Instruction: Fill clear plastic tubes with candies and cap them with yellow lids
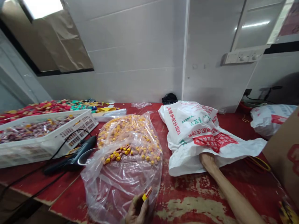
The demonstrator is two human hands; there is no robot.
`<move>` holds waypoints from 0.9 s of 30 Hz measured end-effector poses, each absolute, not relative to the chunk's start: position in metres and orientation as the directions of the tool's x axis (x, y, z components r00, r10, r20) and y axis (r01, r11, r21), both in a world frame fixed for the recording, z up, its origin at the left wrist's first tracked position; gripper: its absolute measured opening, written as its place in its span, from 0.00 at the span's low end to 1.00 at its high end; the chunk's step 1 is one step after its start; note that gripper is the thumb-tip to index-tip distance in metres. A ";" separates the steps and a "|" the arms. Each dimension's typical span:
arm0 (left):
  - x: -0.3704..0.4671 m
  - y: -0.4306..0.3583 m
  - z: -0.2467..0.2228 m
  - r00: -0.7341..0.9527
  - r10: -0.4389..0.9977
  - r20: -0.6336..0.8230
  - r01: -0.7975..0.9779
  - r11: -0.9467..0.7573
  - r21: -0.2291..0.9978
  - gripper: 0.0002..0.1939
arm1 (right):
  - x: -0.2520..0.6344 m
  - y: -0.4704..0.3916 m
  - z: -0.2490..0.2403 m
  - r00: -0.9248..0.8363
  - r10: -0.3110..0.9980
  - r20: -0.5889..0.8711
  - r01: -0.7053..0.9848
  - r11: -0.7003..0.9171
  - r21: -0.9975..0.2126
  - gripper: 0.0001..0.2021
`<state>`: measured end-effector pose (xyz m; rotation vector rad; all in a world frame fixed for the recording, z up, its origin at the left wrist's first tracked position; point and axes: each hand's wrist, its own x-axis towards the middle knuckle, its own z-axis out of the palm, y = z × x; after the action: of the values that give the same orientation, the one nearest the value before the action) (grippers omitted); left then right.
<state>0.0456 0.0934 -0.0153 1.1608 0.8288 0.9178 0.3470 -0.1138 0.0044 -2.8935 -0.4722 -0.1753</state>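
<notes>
Low in the view, my left hand (136, 210) pinches one small yellow-capped piece (146, 193) with a red-and-pale striped body. It is over the open end of a clear plastic bag (121, 186). Farther back in that bag lies a heap of similar yellow-capped pieces (130, 124), some spilling toward its mouth. My right hand (207, 160) reaches into the opening of a white woven sack (182, 146) with red and green printing. The sack's edge covers my right fingers, so what they touch is hidden.
A white plastic crate (77, 127) of small wrapped-looking pieces stands left, with a black corded tool (79, 152) beside it. Behind lie many red and green pieces (53, 107). A cardboard box (285, 155) and another white sack (271, 119) sit right, on the worn red table (187, 193).
</notes>
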 end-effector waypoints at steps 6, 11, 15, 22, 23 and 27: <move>0.038 0.104 -0.008 0.433 0.895 -0.105 -0.136 0.180 0.974 0.28 | 0.313 -0.125 0.017 0.894 0.316 0.319 0.430 -0.803 -0.411 0.03; 0.026 0.096 0.008 0.446 0.884 -0.141 -0.158 0.233 0.960 0.25 | 0.258 -0.146 0.021 0.898 0.258 0.356 0.434 -0.657 -0.616 0.13; 0.022 0.058 0.020 0.561 0.798 -0.220 -0.161 0.365 0.917 0.21 | 0.201 -0.156 0.022 0.932 0.267 0.246 0.324 -0.306 -0.895 0.20; 0.023 -0.004 0.026 0.768 0.554 -0.322 -0.044 0.547 0.836 0.15 | 0.132 -0.161 0.026 0.896 0.443 -0.036 -0.075 0.069 -0.995 0.16; 0.022 -0.006 0.025 0.774 0.544 -0.324 -0.042 0.554 0.831 0.14 | 0.127 -0.162 0.026 0.891 0.452 -0.049 -0.084 0.057 -0.995 0.16; 0.017 -0.008 0.022 0.784 0.530 -0.324 -0.018 0.540 0.841 0.14 | 0.118 -0.165 0.027 0.890 0.451 -0.066 -0.074 -0.001 -0.997 0.16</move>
<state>0.0170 -0.0079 0.0223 0.9553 0.6037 0.3500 0.1182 -0.1652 0.0270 -1.5223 -0.3088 0.4229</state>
